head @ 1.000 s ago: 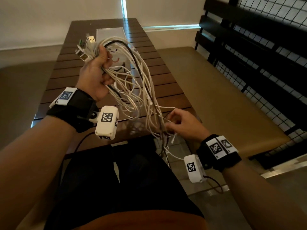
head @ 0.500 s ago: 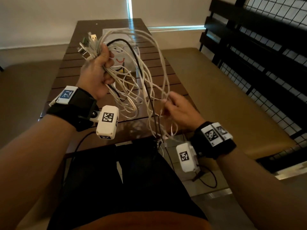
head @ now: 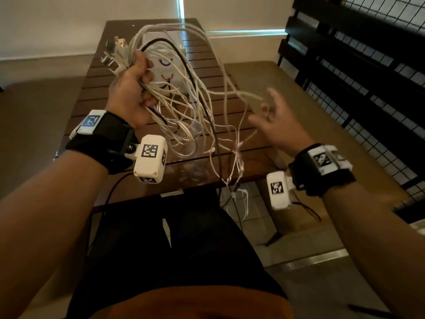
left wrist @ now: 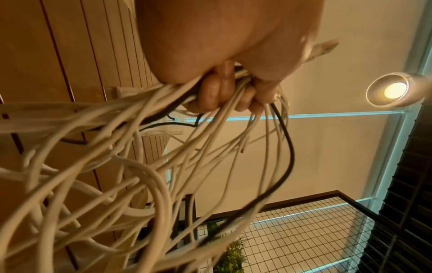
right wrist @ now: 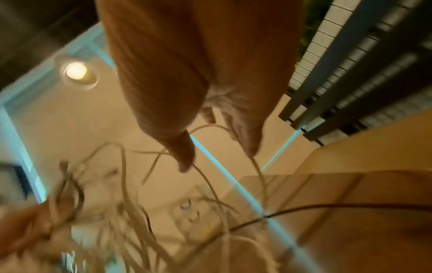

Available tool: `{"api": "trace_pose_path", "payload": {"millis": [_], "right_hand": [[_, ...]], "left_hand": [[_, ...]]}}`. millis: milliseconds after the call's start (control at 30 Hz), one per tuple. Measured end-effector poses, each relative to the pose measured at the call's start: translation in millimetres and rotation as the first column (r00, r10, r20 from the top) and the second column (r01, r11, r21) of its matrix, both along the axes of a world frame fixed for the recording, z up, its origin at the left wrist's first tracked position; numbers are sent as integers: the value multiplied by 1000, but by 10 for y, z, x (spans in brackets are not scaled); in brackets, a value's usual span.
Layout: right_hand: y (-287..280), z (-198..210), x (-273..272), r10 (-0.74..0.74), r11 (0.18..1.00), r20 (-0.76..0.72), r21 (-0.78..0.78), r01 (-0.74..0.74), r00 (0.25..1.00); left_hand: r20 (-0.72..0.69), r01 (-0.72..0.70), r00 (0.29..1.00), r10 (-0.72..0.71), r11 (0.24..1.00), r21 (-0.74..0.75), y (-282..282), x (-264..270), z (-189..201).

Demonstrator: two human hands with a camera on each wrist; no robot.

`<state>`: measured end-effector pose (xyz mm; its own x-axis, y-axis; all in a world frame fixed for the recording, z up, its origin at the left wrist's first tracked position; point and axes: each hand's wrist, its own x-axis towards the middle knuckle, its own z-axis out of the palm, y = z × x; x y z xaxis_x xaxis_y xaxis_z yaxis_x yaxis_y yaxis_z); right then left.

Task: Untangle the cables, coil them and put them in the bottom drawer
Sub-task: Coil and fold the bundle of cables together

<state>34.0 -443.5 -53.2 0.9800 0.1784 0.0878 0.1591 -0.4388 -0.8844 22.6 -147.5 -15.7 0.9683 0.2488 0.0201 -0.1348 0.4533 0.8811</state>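
Cables [head: 184, 107] hang in a limp, light tangle above the slatted table [head: 96, 84], plug ends fisted tightly in the left hand [head: 128, 93]. Right hand [head: 273, 125] is spread, a white strand draped loosely across its fingers [right wrist: 247, 136]. Soft and snag-prone, I'd judge; best taken near the plugs. One black cable among many white ones, too knotted to count.
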Motion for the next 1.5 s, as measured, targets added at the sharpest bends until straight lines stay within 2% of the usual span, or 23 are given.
{"api": "trace_pose_path", "payload": {"millis": [67, 100, 200, 333, 500, 633, 800, 867, 967, 1067, 1200, 1300, 1333, 1367, 1400, 1467, 1500], "right_hand": [[-18, -285, -98, -4, 966, 30, -258, 12, 1000], [-14, -409, -158, -25, 957, 75, -285, 46, 997], [9, -614, -265, -84, 971, 138, -209, 112, 987], [80, -643, -269, 149, 910, 41, -398, -121, 988], [258, -683, -197, 218, 905, 58, -386, -180, 974], [272, -743, -221, 273, 913, -2, -314, -260, 962], [-61, -880, -294, 191, 911, -145, -343, -230, 971], [-236, -890, -359, 213, 879, -202, -387, -278, 956], [-467, -922, -486, 251, 806, -373, -431, -406, 893], [-668, -1092, -508, 150, 688, -553, -537, -488, 820], [-833, -1360, -501, -109, 552, -570, -716, -428, 814], [-787, -1331, -528, -174, 497, -509, -785, -370, 843], [-745, -1250, -520, -145, 508, -493, -781, -363, 858], [-689, -1127, -511, -92, 552, -474, -756, -351, 876], [-629, -1001, -491, -29, 633, -432, -706, -318, 901], [-428, -692, -494, 65, 839, -336, -491, -234, 939], [-290, -521, -510, 100, 904, -273, -378, -202, 957]], "left_hand": [[4, -10, 1000, 10, 1000, -3, -17, 5, 26], [3, -8, 1000, 8, 1000, -6, -19, 4, 31], [7, 12, 1000, -12, 999, -34, -5, 1, 22], [6, 15, 1000, -15, 1000, -25, -14, 13, 10], [20, 50, 999, -49, 997, -64, -17, 3, -15], [37, 58, 998, -55, 995, -82, 15, 5, 3], [41, 48, 998, -45, 996, -79, 65, -2, 28], [51, 64, 997, -60, 993, -95, 50, -8, 32], [61, 115, 992, -108, 985, -129, 11, 4, 18], [63, 155, 987, -147, 976, -156, -31, 20, 0], [49, 138, 990, -135, 987, -76, -218, -18, 34], [41, 126, 991, -126, 992, -5, -309, -76, 14], [40, 130, 991, -131, 991, 26, -323, -91, 4], [40, 135, 990, -138, 988, 75, -334, -100, -5], [38, 141, 988, -147, 982, 130, -352, -107, -7], [35, 166, 984, -175, 967, 194, -392, -119, 0], [34, 180, 981, -190, 963, 203, -416, -119, 1]]}}
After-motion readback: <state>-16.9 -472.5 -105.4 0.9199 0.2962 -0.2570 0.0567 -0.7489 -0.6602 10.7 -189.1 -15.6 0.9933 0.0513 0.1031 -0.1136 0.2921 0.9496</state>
